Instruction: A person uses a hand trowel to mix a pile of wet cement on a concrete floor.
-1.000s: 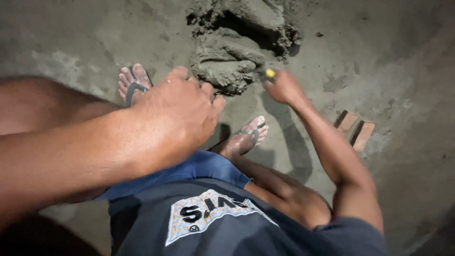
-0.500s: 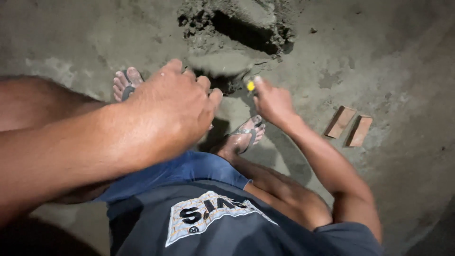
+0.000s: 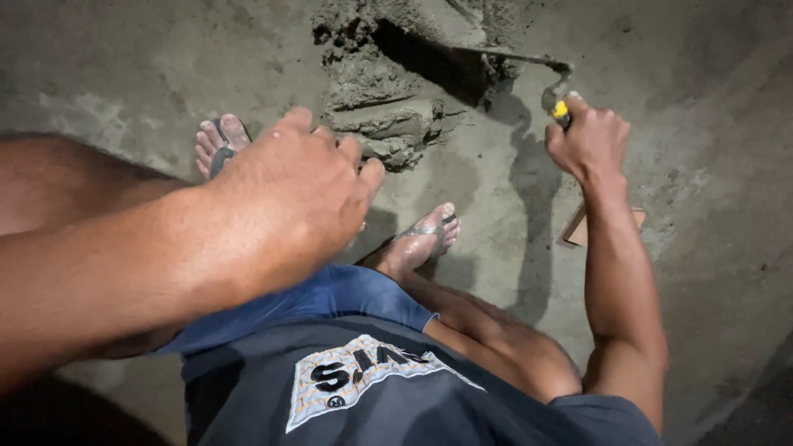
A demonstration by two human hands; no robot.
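My right hand (image 3: 588, 140) grips the yellow-tipped handle of a trowel (image 3: 504, 59), whose mortar-caked blade reaches left into a heap of wet grey mortar (image 3: 396, 91) on the floor. My left hand (image 3: 301, 194) hangs close to the camera above my knee, fingers curled loosely, holding nothing I can see. Both my feet in flip-flops, the left foot (image 3: 216, 142) and the right foot (image 3: 421, 239), stand just in front of the heap.
A reddish brick piece (image 3: 578, 227) lies on the concrete floor (image 3: 710, 165), mostly hidden behind my right forearm. My blue shorts and dark shirt fill the lower middle of the view.
My right hand has swung from beside the heap out to the right and up, and the trowel blade now shows against the top of the mortar. My left hand barely moved.
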